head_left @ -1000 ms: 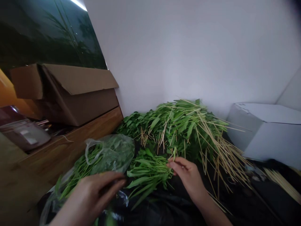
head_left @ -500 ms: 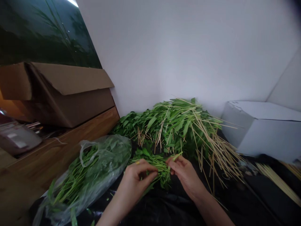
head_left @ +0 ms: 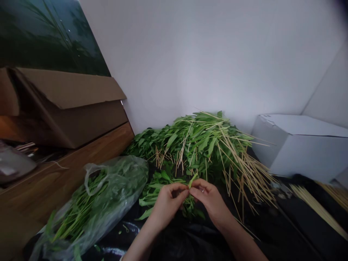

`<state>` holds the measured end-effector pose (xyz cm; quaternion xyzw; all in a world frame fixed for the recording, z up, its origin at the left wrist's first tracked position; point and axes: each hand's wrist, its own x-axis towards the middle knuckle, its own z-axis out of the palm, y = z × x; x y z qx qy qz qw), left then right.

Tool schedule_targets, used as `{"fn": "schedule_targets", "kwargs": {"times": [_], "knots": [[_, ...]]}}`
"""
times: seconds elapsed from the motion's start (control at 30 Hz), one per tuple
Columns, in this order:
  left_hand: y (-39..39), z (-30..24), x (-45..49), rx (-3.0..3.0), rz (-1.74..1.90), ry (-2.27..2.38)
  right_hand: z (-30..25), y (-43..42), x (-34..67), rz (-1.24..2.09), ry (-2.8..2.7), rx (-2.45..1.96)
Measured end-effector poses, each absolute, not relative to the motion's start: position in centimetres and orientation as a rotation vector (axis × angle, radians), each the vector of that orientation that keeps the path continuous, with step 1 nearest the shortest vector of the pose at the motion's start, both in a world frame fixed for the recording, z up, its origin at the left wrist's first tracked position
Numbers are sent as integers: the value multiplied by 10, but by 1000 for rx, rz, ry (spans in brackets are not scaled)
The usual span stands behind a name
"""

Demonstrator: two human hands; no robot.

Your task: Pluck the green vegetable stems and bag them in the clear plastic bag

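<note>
My left hand [head_left: 171, 201] and my right hand [head_left: 208, 199] meet at the fingertips, both pinching a pale green leafy stem [head_left: 193, 179] whose upper end sticks up between them. Below and behind them lies a small heap of loose leafy greens [head_left: 154, 188] on black plastic sheeting [head_left: 174, 241]. Just beyond is a large pile of leafy greens [head_left: 201, 136] threaded with thin wooden skewers [head_left: 247, 166]. My fingers cover the lower part of the stem.
A clear plastic bag [head_left: 119, 181] full of greens lies at left. Behind it an open cardboard box [head_left: 89, 119] stands on a wooden surface [head_left: 108, 141]. A white box [head_left: 307, 145] is at right, with more skewers [head_left: 318, 206] in front. A white wall rises behind.
My left hand has moved right and now joins my right hand at the stem. The view has shifted slightly, so the surroundings appear further left.
</note>
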<state>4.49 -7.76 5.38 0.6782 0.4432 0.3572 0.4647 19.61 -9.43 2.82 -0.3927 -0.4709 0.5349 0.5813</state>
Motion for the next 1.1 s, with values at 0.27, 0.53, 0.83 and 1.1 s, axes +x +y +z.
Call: {"fn": "schedule_targets", "kwargs": {"times": [0.27, 0.53, 0.83, 1.1], "knots": [[-76, 63, 39, 2051, 826, 1286, 25, -95, 197, 938, -1359, -1091], [-72, 51, 38, 1942, 843, 1261, 28, -94, 198, 1028, -1303, -1075], [-70, 54, 35, 1552, 1043, 1102, 29, -98, 190, 1265, -1282, -947], [-68, 58, 18, 1138, 1085, 1080, 31, -95, 197, 1251, -1237, -985]]}}
